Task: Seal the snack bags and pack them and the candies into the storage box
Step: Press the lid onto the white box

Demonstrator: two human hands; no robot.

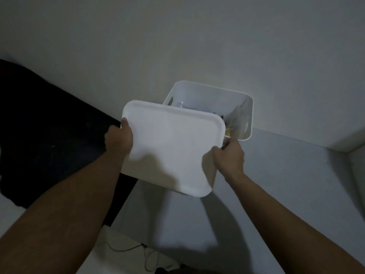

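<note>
A white storage box [207,93] with cut-out handles stands on a pale grey surface against the wall. A white rounded-rectangle lid [171,147] hangs over the box's near half, tilted. My left hand [119,138] grips the lid's left edge, thumb on top. My right hand [228,155] grips the lid's right edge. Inside the box, past the lid's far edge, bits of snack packaging [230,125] show, mostly hidden by the lid.
The grey surface [286,175] extends right to a raised white ledge [351,141]. A dark cloth or cushion [49,125] lies at the left. Cables [138,252] trail on the floor below. The wall [177,36] stands right behind the box.
</note>
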